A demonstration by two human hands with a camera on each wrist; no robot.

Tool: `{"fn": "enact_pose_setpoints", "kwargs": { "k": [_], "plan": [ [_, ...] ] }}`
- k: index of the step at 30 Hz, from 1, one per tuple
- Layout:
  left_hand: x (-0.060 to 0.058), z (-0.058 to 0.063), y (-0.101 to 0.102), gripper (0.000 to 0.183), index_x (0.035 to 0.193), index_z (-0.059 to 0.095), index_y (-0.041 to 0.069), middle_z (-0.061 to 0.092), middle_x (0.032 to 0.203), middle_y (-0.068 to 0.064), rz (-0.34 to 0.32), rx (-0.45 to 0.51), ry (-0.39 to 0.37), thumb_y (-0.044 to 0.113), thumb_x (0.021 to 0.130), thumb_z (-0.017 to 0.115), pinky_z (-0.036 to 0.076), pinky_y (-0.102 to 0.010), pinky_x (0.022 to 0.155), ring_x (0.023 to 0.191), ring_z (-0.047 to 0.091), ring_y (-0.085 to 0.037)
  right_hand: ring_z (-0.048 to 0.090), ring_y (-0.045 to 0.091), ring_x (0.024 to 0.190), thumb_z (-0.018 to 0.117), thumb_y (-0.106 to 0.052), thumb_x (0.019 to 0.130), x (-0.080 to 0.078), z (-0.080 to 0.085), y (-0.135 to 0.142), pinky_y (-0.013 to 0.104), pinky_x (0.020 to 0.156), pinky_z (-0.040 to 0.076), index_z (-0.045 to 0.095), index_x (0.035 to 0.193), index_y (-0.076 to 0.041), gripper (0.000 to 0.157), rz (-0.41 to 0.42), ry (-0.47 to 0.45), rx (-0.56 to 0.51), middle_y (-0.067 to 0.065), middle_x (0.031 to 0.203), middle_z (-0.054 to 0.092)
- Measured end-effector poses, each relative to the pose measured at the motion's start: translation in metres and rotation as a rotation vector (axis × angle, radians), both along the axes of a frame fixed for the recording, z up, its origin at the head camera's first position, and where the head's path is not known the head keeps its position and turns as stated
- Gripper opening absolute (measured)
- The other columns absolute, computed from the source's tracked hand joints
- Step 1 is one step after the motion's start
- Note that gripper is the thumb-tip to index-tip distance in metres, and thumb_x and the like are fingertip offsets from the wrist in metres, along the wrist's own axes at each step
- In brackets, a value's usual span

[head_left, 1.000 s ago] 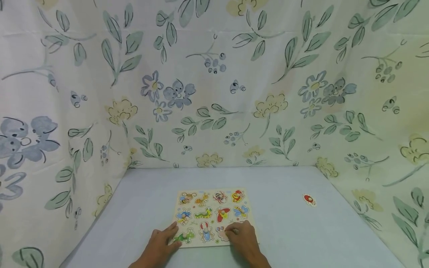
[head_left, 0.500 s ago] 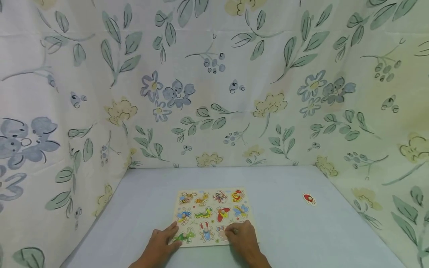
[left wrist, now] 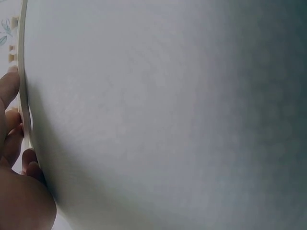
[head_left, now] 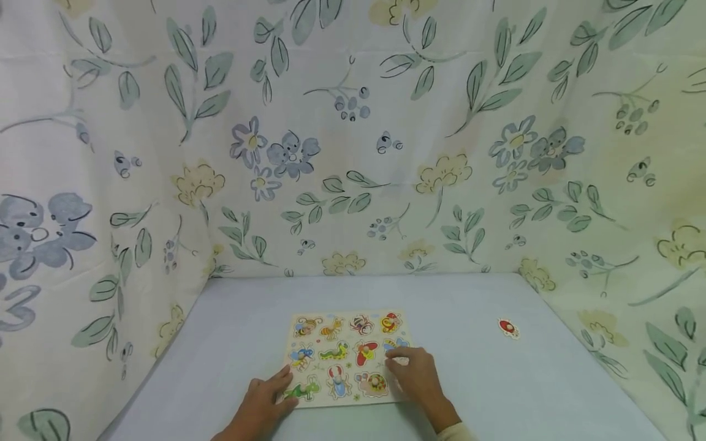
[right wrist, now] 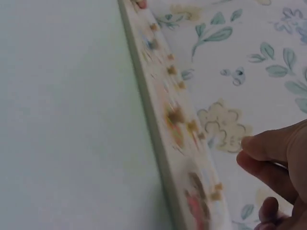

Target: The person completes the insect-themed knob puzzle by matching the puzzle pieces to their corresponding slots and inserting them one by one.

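A wooden peg puzzle board (head_left: 325, 401) with several colourful insect pieces lies on the table. My left hand (head_left: 268, 392) rests at its near left corner, with fingers along the left edge and thumb by the green grasshopper piece (head_left: 303, 388). In the left wrist view, the fingers (left wrist: 10, 88) are at the board's edge. The snail piece (head_left: 372, 384) sits in the front row, right of the blue beetle piece (head_left: 339, 383). My right hand (head_left: 415, 373) is over the board's right side, thumb and forefinger close together with nothing held. It partly covers the blue dragonfly piece (head_left: 394, 346).
A loose red ladybug piece (head_left: 508, 327) lies on the white tabletop (head_left: 480, 380), well to the right of the board. Floral cloth (head_left: 353, 233) hangs behind the table and along both sides.
My right hand has let go of the snail piece and moved up and to the right, so the snail shows fully. My left hand has stayed at the board's corner.
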State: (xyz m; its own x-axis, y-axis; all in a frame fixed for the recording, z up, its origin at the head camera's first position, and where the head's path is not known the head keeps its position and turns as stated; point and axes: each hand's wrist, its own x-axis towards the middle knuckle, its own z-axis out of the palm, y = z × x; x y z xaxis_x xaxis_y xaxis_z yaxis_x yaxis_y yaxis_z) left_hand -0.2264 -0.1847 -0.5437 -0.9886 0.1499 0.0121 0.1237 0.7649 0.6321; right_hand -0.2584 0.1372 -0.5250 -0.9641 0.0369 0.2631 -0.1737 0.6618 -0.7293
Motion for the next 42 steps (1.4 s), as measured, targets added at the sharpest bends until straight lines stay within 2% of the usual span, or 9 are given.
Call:
{"fn": "enact_pose_setpoints", "kwargs": {
  "k": [4, 8, 11, 13, 17, 23, 27, 36, 42],
  "plan": [
    [0.001, 0.001, 0.0, 0.064, 0.13, 0.059, 0.003, 0.044, 0.145, -0.008, -0.005, 0.012, 0.01, 0.038, 0.08, 0.076, 0.033, -0.03, 0.069, 0.079, 0.035, -0.017, 0.06, 0.03, 0.093, 0.075, -0.014, 0.084, -0.02, 0.014, 0.031, 0.049, 0.076, 0.046, 0.078, 0.092, -0.014, 0.009, -0.102, 0.032, 0.021, 0.011, 0.108, 0.07],
    [0.001, -0.001, -0.001, 0.064, 0.13, 0.059, 0.002, 0.045, 0.145, -0.008, -0.012, 0.01, 0.026, 0.038, 0.08, 0.076, 0.033, -0.03, 0.069, 0.079, 0.036, -0.016, 0.059, 0.032, 0.09, 0.074, -0.016, 0.084, -0.041, 0.022, 0.066, 0.048, 0.067, 0.046, 0.077, 0.095, -0.011, 0.013, -0.17, 0.074, 0.032, 0.013, 0.11, 0.069],
    [0.001, -0.002, -0.001, 0.063, 0.129, 0.06, 0.003, 0.046, 0.144, -0.007, -0.008, 0.002, 0.033, 0.038, 0.08, 0.076, 0.034, -0.03, 0.07, 0.08, 0.036, -0.016, 0.059, 0.035, 0.092, 0.073, -0.016, 0.085, -0.054, 0.026, 0.095, 0.05, 0.066, 0.047, 0.075, 0.099, -0.008, 0.016, -0.183, 0.104, 0.03, 0.016, 0.111, 0.068],
    [0.0, -0.003, 0.0, 0.064, 0.129, 0.06, 0.003, 0.047, 0.144, -0.007, -0.01, -0.01, 0.034, 0.039, 0.079, 0.076, 0.035, -0.031, 0.07, 0.08, 0.037, -0.015, 0.059, 0.038, 0.1, 0.071, -0.017, 0.087, -0.06, 0.027, 0.116, 0.051, 0.07, 0.047, 0.074, 0.102, -0.006, 0.019, -0.196, 0.107, 0.026, 0.018, 0.113, 0.067],
    [0.0, -0.004, 0.0, 0.064, 0.127, 0.061, 0.002, 0.049, 0.142, -0.008, -0.015, -0.037, 0.035, 0.041, 0.079, 0.076, 0.035, -0.031, 0.07, 0.081, 0.039, -0.014, 0.054, 0.042, 0.111, 0.068, -0.019, 0.091, -0.067, 0.025, 0.158, 0.051, 0.08, 0.044, 0.072, 0.108, -0.003, 0.024, -0.263, 0.082, 0.019, 0.021, 0.119, 0.064],
    [-0.001, -0.003, -0.003, 0.065, 0.127, 0.061, 0.002, 0.049, 0.142, -0.009, -0.011, -0.049, 0.035, 0.042, 0.078, 0.076, 0.034, -0.031, 0.069, 0.079, 0.038, -0.015, 0.045, 0.044, 0.121, 0.063, -0.02, 0.093, -0.073, 0.013, 0.205, 0.055, 0.095, 0.033, 0.069, 0.112, -0.001, 0.027, -0.379, 0.034, -0.001, 0.022, 0.121, 0.062],
    [-0.003, -0.002, -0.002, 0.066, 0.127, 0.061, 0.001, 0.048, 0.142, -0.009, -0.02, -0.024, 0.03, 0.043, 0.078, 0.076, 0.034, -0.031, 0.069, 0.079, 0.038, -0.015, 0.045, 0.046, 0.119, 0.059, -0.013, 0.092, -0.071, 0.002, 0.23, 0.056, 0.094, 0.032, 0.067, 0.113, 0.003, 0.027, -0.417, 0.002, 0.004, 0.025, 0.119, 0.062],
    [-0.002, -0.007, -0.004, 0.066, 0.127, 0.061, 0.003, 0.048, 0.143, -0.006, -0.014, -0.017, 0.016, 0.045, 0.079, 0.075, 0.034, -0.03, 0.07, 0.08, 0.036, -0.012, 0.041, 0.051, 0.12, 0.053, -0.006, 0.092, -0.071, -0.011, 0.252, 0.056, 0.094, 0.03, 0.064, 0.118, 0.005, 0.03, -0.431, -0.109, 0.053, 0.031, 0.126, 0.054],
    [-0.004, -0.006, -0.003, 0.065, 0.127, 0.061, 0.001, 0.047, 0.143, -0.008, -0.024, -0.013, 0.022, 0.043, 0.079, 0.075, 0.034, -0.03, 0.07, 0.079, 0.036, -0.013, 0.045, 0.051, 0.114, 0.053, -0.004, 0.087, -0.075, -0.014, 0.251, 0.056, 0.09, 0.033, 0.067, 0.111, 0.005, 0.029, -0.425, -0.081, 0.089, 0.031, 0.119, 0.058]
  ]
}}
